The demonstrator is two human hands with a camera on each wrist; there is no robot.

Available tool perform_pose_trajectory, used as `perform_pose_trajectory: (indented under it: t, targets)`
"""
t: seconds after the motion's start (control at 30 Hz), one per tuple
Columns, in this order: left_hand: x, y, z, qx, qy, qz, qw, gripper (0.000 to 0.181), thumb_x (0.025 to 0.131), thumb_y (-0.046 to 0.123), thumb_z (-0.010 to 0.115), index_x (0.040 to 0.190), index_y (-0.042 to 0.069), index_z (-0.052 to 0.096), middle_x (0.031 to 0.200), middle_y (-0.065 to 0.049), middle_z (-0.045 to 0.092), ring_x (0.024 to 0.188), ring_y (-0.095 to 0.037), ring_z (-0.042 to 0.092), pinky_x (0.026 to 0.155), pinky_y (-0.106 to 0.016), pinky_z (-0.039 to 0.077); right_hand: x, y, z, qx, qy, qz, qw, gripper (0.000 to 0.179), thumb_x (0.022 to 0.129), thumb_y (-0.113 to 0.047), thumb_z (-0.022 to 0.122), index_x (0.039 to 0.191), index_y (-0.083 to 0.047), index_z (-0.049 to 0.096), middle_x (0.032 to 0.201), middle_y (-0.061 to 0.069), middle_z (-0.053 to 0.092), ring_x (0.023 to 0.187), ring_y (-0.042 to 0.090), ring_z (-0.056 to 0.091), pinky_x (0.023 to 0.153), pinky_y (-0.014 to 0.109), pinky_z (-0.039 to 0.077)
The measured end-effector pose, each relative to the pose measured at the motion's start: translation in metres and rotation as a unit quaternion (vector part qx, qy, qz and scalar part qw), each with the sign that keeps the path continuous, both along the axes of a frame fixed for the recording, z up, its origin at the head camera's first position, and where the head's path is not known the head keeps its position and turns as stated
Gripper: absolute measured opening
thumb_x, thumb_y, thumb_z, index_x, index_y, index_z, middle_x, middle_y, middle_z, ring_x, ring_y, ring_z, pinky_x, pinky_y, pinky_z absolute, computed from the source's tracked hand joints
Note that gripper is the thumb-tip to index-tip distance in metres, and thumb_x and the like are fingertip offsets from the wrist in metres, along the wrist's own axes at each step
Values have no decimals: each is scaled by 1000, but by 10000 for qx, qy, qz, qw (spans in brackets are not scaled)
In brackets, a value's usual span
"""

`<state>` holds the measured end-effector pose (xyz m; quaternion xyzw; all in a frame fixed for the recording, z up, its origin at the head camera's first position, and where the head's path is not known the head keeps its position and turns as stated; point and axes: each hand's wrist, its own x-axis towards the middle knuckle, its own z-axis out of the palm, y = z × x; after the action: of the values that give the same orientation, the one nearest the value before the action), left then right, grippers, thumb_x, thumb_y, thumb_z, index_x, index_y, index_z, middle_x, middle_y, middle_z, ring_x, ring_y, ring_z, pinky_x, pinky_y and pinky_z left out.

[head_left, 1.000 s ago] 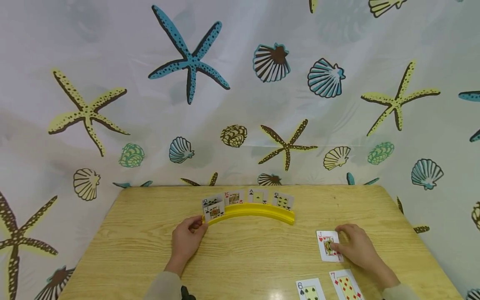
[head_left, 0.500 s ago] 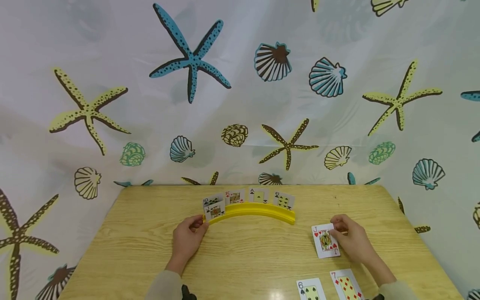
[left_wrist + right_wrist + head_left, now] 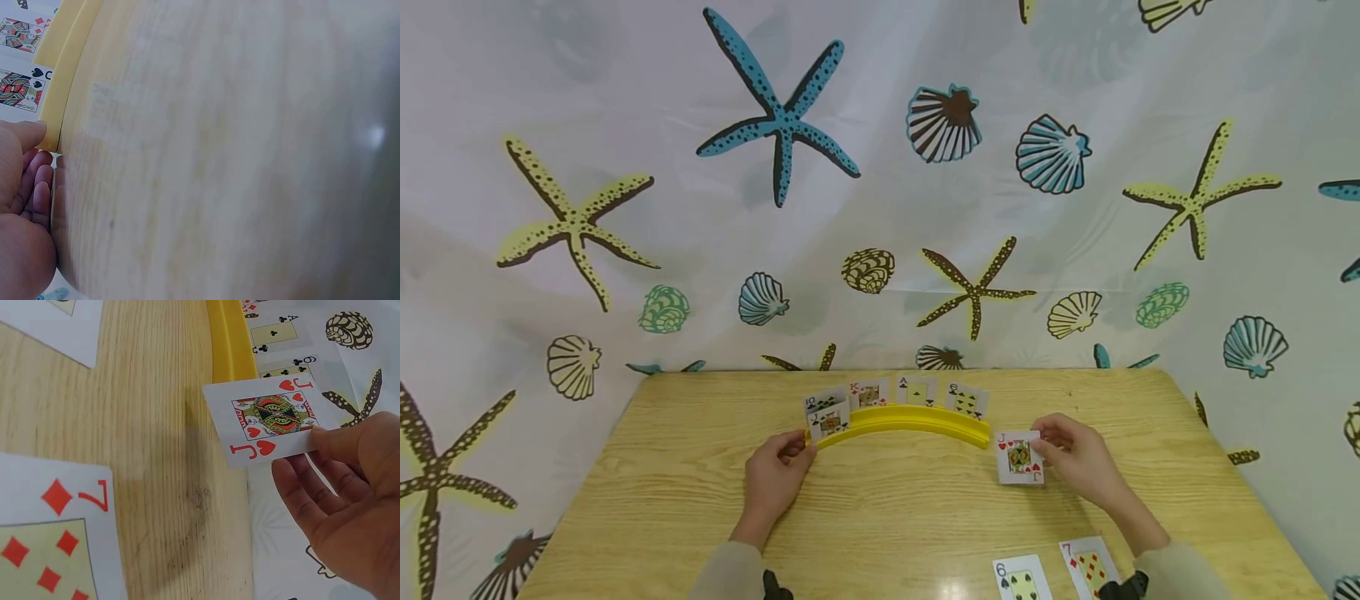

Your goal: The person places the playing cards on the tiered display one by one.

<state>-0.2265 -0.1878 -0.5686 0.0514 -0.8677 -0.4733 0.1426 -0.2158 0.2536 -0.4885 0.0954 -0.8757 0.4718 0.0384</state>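
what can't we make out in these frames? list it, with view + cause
Head: lower part of the 10, behind the jack of spades in the yellow rack; its suit is too small to be sure.
Head: bottom of the 6 of spades, cut by the lower edge.
Head: part of the 7 of diamonds, behind a black wrist piece.
Right wrist: part of the 6 of clubs, behind the jack of hearts.
Left wrist: part of the left hand, cut by the left edge.

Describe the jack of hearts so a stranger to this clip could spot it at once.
On the wooden table, find the curved yellow card holder. Just off its right end, the right hand pinches the jack of hearts by its edge. Unlike the six of spades and seven of diamonds lying flat, it is raised and shows red hearts.
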Motion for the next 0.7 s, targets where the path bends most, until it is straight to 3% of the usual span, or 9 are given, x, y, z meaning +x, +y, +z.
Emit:
perform_pose_trajectory:
  t: [0.43, 0.7]
  targets:
    - [2, 1, 1, -51, 1, 13, 10000, 34, 97, 14, 78, 127, 0, 74, 112, -15, 77, 100, -28, 71, 87, -32, 56, -11, -31, 3, -280, 38, 225, 9993, 10, 101, -1, 68, 111, -1, 70, 101, 15, 73, 89, 29, 71, 75, 38, 63]
    - [1, 2, 3, -57, 19, 34, 10000, 33, 97, 14, 78, 126, -1, 74, 112, -15, 77, 100, -28, 71, 87, -32, 55, -19, -50, 4, -262, 168, 350, 9989, 8, 101, -4, 70, 108, -2, 70, 100, 13, 74, 87, 23, 70, 72, 23, 58]
